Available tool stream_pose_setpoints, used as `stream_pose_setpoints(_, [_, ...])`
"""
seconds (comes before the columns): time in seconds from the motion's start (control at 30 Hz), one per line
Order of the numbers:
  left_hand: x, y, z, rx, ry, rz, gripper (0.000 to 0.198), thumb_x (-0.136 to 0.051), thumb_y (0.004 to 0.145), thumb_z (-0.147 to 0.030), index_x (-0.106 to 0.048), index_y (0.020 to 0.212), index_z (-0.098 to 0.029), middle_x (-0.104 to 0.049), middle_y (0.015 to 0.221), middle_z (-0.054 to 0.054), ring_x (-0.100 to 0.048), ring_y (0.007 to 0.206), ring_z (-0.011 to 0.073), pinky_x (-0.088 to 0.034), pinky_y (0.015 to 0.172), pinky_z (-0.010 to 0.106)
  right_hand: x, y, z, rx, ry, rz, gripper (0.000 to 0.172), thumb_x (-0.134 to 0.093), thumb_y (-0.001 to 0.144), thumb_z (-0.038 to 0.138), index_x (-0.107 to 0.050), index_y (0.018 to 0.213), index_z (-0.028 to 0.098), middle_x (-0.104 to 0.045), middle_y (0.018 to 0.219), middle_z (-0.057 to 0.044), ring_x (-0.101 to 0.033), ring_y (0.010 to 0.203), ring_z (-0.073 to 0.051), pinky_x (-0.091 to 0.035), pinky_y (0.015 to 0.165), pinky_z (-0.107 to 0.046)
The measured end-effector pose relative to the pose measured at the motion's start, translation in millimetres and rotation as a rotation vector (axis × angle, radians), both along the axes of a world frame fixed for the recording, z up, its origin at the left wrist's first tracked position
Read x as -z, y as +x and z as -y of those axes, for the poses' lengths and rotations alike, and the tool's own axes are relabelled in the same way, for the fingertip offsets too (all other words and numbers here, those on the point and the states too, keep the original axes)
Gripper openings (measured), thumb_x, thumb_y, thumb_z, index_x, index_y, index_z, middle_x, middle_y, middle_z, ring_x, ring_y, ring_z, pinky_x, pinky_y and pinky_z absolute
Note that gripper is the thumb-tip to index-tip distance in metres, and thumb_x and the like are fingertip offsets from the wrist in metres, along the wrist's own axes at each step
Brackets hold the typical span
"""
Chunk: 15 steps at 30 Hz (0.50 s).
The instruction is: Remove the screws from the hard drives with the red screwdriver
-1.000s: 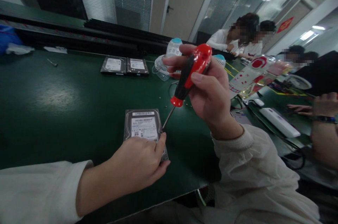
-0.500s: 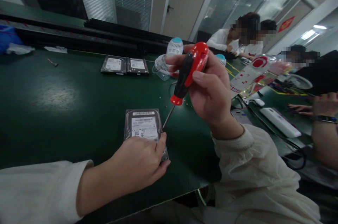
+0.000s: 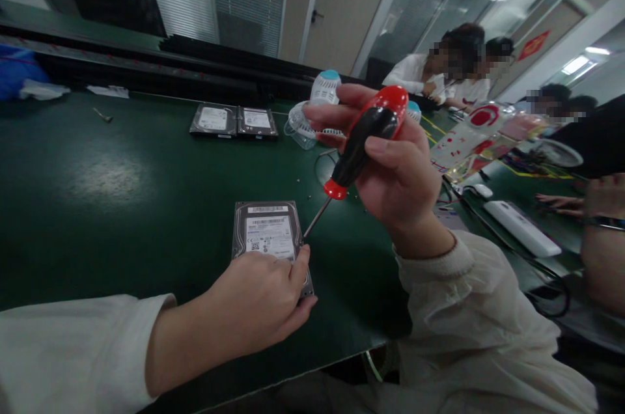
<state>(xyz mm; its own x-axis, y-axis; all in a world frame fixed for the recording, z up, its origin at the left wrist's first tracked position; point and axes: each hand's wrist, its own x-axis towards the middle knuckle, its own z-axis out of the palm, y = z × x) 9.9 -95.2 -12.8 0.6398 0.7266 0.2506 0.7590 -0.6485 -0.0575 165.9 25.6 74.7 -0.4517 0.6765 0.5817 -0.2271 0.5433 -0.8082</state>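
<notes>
A hard drive (image 3: 271, 228) lies label up on the green table near its front edge. My left hand (image 3: 266, 287) is closed over the drive's near part, gripping it, with the index finger on its right edge. My right hand (image 3: 395, 160) is wrapped around the red and black handle of a screwdriver (image 3: 364, 147). Its shaft slants down to the drive's right edge, beside my left index fingertip. The tip is too small to make out there. Several tiny screws (image 3: 309, 197) lie on the table beyond the drive, some partly hidden by my right hand.
Two more hard drives (image 3: 233, 121) lie farther back. White, blue-capped containers (image 3: 324, 90) stand behind my right hand. On the right are a tilted clear bottle (image 3: 481, 140), a white power strip (image 3: 522, 228) and cables. A co-worker's arm (image 3: 605, 238) is at the right edge; others sit beyond.
The screwdriver handle has turned in my right hand, showing more black, and leans farther right. My left hand and the drive hold their places, apart from a slight shift of the whole view.
</notes>
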Motion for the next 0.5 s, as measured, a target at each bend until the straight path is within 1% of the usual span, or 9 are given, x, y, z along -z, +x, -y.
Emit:
stream_pose_setpoints(0.13, [-0.2,-0.1,0.5,-0.001,-0.002,0.0,0.055,-0.046,0.097,-0.04,-0.059,0.133,-0.001,-0.073,0.077,0.015,-0.07,0.061,0.0262,-0.055,0.049,0.037,1.7,-2.2,1.7,0.12,0.049,0.021,0.033,-0.077,0.075,0.047,-0.059,0.094,0.027,-0.073,0.1,-0.002,-0.07,0.103,-0.023,-0.056,0.101,-0.045])
stream_pose_setpoints(0.2, [-0.8,0.1,0.4,0.0,-0.006,0.002,0.055,-0.046,0.097,-0.04,-0.059,0.133,-0.001,-0.073,0.077,0.014,-0.07,0.061,0.026,-0.055,0.049,0.037,3.7,-3.2,0.1,0.134,0.05,0.014,0.034,-0.079,0.073,0.047,-0.057,0.089,0.027,-0.072,0.099,-0.001,-0.07,0.099,-0.022,-0.057,0.098,-0.045])
stream_pose_setpoints(0.27, [-1.1,0.3,0.2,0.0,-0.01,0.002,0.055,-0.046,0.097,-0.039,-0.059,0.133,-0.001,-0.073,0.078,0.014,-0.07,0.061,0.0259,-0.055,0.049,0.036,5.0,-3.2,-2.9,0.098,0.031,-0.015,0.036,-0.078,0.074,0.048,-0.056,0.095,0.029,-0.071,0.105,0.0,-0.07,0.098,-0.021,-0.057,0.097,-0.045])
stream_pose_setpoints(0.33, [-1.1,0.3,0.1,-0.001,-0.005,0.0,0.054,-0.046,0.096,-0.039,-0.059,0.133,-0.001,-0.074,0.079,0.015,-0.07,0.061,0.026,-0.055,0.048,0.036,4.6,-2.3,-5.9,0.029,-0.006,-0.033,0.042,-0.074,0.075,0.052,-0.055,0.105,0.031,-0.071,0.114,0.0,-0.07,0.099,-0.021,-0.057,0.098,-0.046])
stream_pose_setpoints(0.4, [-1.0,0.2,0.4,0.004,-0.004,0.004,0.054,-0.046,0.096,-0.038,-0.059,0.133,0.0,-0.074,0.08,0.015,-0.07,0.061,0.0259,-0.055,0.048,0.036,2.9,-1.0,-8.0,-0.033,-0.038,-0.013,0.046,-0.071,0.076,0.055,-0.056,0.111,0.03,-0.069,0.122,-0.002,-0.07,0.102,-0.023,-0.056,0.099,-0.047])
stream_pose_setpoints(0.43, [-0.9,0.2,0.5,0.007,-0.004,0.007,0.054,-0.047,0.096,-0.038,-0.059,0.132,0.0,-0.074,0.08,0.015,-0.07,0.061,0.0259,-0.055,0.048,0.037,2.0,-0.5,-8.4,-0.04,-0.045,0.003,0.046,-0.069,0.076,0.056,-0.057,0.111,0.029,-0.069,0.123,-0.002,-0.07,0.104,-0.023,-0.055,0.1,-0.047])
stream_pose_setpoints(0.5, [-0.9,0.3,0.7,0.011,0.003,0.011,0.054,-0.047,0.096,-0.037,-0.06,0.132,0.001,-0.074,0.08,0.015,-0.069,0.06,0.0258,-0.054,0.047,0.036,1.2,-0.2,-8.3,-0.017,-0.021,0.019,0.042,-0.07,0.077,0.054,-0.058,0.107,0.028,-0.071,0.116,-0.002,-0.069,0.104,-0.023,-0.055,0.101,-0.045])
